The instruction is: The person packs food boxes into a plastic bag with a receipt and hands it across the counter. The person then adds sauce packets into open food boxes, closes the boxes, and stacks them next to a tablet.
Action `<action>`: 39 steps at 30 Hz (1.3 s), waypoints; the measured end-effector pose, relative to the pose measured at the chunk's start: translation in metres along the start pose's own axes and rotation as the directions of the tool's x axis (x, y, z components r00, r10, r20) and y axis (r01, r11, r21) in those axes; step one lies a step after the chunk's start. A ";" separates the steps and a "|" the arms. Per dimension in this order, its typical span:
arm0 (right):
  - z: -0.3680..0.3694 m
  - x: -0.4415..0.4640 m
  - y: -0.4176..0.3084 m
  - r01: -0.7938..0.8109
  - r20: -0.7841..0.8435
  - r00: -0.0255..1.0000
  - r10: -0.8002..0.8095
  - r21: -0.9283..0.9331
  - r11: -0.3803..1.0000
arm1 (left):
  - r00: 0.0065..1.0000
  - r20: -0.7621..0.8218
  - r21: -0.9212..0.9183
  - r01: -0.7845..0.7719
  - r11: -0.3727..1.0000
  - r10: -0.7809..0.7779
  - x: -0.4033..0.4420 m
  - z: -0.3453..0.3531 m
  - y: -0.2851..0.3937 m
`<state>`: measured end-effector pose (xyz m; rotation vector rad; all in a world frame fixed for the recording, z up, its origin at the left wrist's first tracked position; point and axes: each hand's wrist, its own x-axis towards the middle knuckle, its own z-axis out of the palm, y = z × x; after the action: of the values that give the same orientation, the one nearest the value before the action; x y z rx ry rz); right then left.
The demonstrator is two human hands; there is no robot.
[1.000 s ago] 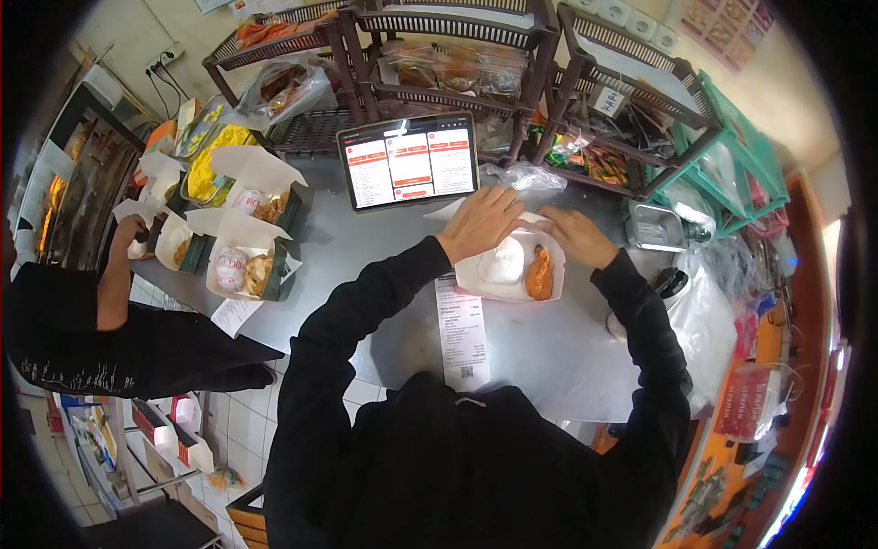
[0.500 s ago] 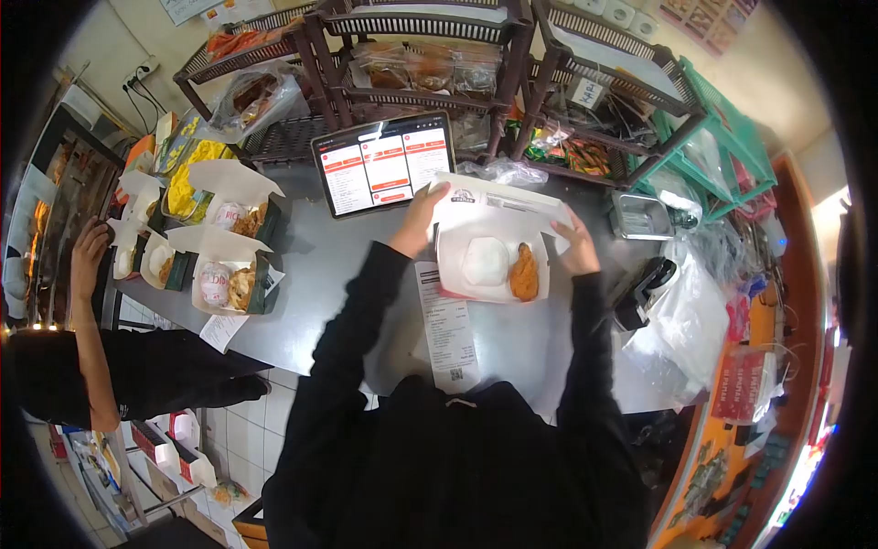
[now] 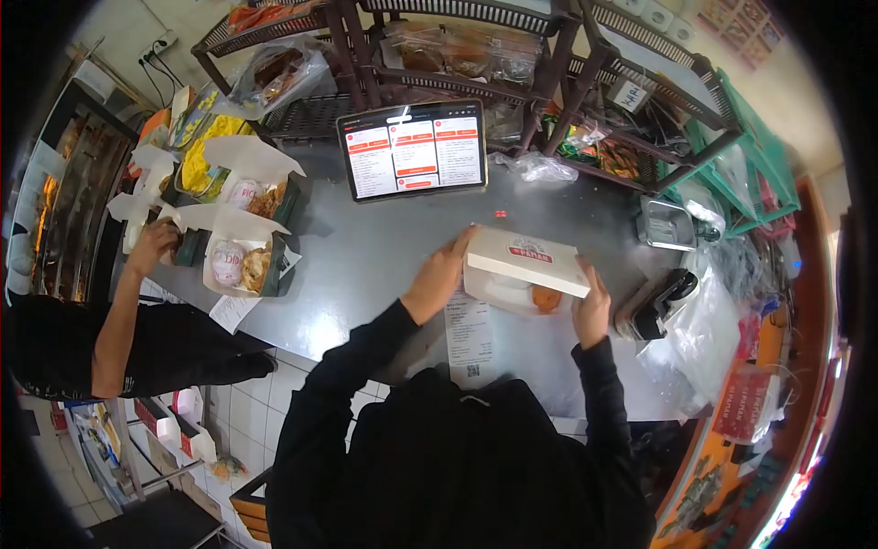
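A white food box (image 3: 523, 259) with a red printed logo is in front of me, its lid folded most of the way down. Through the front gap show a pale round item (image 3: 505, 289) and a piece of fried chicken (image 3: 546, 298). My left hand (image 3: 437, 282) grips the box's left side, and my right hand (image 3: 592, 302) holds its right side. A printed receipt (image 3: 469, 340) lies on the metal counter, partly under the box.
Behind the box stands a tablet (image 3: 413, 151). Open food boxes (image 3: 242, 261) are at the left, where a co-worker's hand (image 3: 155, 242) reaches in. Racks (image 3: 457, 82) line the back. A metal tray (image 3: 666, 224) and a black device (image 3: 660, 302) are at the right.
The lid has come down from upright over the food, with both my hands at its sides. A small red item now shows behind the box. The co-worker's hand has moved to the open boxes.
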<state>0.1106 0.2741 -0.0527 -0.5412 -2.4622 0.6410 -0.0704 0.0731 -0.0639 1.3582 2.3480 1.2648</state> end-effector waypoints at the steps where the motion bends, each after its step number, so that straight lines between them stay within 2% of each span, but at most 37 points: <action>1: 0.001 0.000 -0.008 -0.029 -0.030 0.999 0.032 0.097 0.995 | 0.997 0.002 -0.070 0.082 0.994 -0.082 -0.004 0.004 0.011; 2: 0.000 0.001 -0.014 -0.056 -0.057 0.996 0.068 0.193 0.980 | 0.987 0.011 -0.139 0.161 0.977 -0.161 -0.006 0.005 0.019; 5: -0.004 -0.001 -0.017 -0.309 0.083 0.947 0.311 0.508 0.804 | 0.941 0.224 -0.358 0.320 0.877 -0.252 -0.011 0.001 0.033; 8: 0.001 -0.022 0.002 -0.099 0.174 0.984 0.049 0.290 0.952 | 0.986 0.140 -0.356 -0.037 0.934 0.092 -0.019 0.003 0.009; 9: 0.000 -0.025 0.004 -0.112 0.283 0.959 0.005 0.365 0.924 | 0.962 0.264 -0.196 -0.010 0.981 0.063 -0.020 -0.001 0.009; 11: 0.000 -0.030 0.008 -0.104 0.386 0.921 -0.044 0.354 0.930 | 0.873 0.484 0.137 -0.006 0.991 -0.062 -0.026 -0.008 0.011; 12: -0.003 -0.032 0.005 -0.102 0.438 0.897 -0.065 0.348 0.932 | 0.905 0.425 0.215 -0.075 0.974 -0.024 -0.028 -0.006 0.012; 13: -0.004 -0.029 0.003 -0.098 0.444 0.894 -0.049 0.301 0.949 | 0.930 0.366 0.299 -0.143 0.944 0.025 -0.025 -0.002 0.014; 14: -0.006 -0.026 -0.001 -0.003 0.420 0.904 -0.080 0.192 0.981 | 0.947 0.310 0.382 -0.203 0.902 0.082 -0.020 0.002 0.016; 17: -0.006 -0.012 -0.012 0.220 0.406 0.900 -0.159 -0.109 0.969 | 0.881 0.414 0.355 -0.387 0.851 0.228 0.004 0.012 0.023; 19: -0.001 -0.008 -0.005 0.309 0.449 0.876 -0.176 -0.244 0.919 | 0.858 0.400 0.531 -0.504 0.681 0.323 -0.001 0.029 0.007; 20: 0.000 -0.009 -0.001 0.319 0.435 0.880 -0.194 -0.236 0.918 | 0.837 0.401 0.609 -0.547 0.575 0.373 -0.002 0.038 -0.003; 24: 0.010 -0.020 0.015 0.324 0.360 0.904 -0.229 -0.231 0.917 | 0.791 0.515 0.324 -0.536 0.780 0.330 -0.005 0.015 0.014; 25: 0.017 -0.023 0.023 0.307 0.362 0.906 -0.217 -0.211 0.928 | 0.824 0.462 0.336 -0.505 0.795 0.328 -0.005 0.014 0.021; 27: 0.015 -0.022 0.025 0.315 0.352 0.905 -0.239 -0.176 0.933 | 0.826 0.409 0.405 -0.544 0.734 0.387 0.000 0.028 0.018; 29: -0.008 -0.003 -0.001 0.449 0.382 0.870 -0.313 -0.351 0.821 | 0.809 0.371 0.499 -0.588 0.637 0.456 0.004 0.040 0.008; 30: -0.014 0.003 -0.007 0.510 0.400 0.848 -0.349 -0.432 0.744 | 0.790 0.401 0.537 -0.613 0.580 0.463 0.006 0.043 0.005; 31: -0.009 0.001 -0.001 0.539 0.424 0.826 -0.372 -0.397 0.743 | 0.771 0.433 0.571 -0.635 0.520 0.466 0.005 0.045 0.002; 34: 0.008 -0.011 0.017 0.633 0.467 0.773 -0.429 -0.522 0.571 | 0.702 0.497 0.614 -0.700 0.365 0.510 0.012 0.036 -0.008; 35: 0.010 -0.017 0.020 0.566 0.452 0.811 -0.371 -0.450 0.690 | 0.675 0.512 0.617 -0.719 0.319 0.531 0.013 0.032 -0.010; 37: 0.003 -0.015 0.000 0.382 0.435 0.870 -0.233 -0.298 0.875 | 0.735 0.509 0.408 -0.664 0.626 0.448 0.008 0.019 0.000; 38: -0.002 -0.019 -0.003 0.320 0.385 0.903 -0.190 -0.310 0.895 | 0.754 0.517 0.283 -0.598 0.750 0.405 0.006 0.014 0.009; 39: -0.006 -0.025 -0.007 0.258 0.335 0.931 -0.147 -0.317 0.913 | 0.773 0.555 0.343 -0.550 0.762 0.308 0.005 0.014 0.023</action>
<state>0.1320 0.2577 -0.0543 -0.3237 -2.9041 0.1979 -0.0519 0.0906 -0.0550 2.1898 2.1147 0.2894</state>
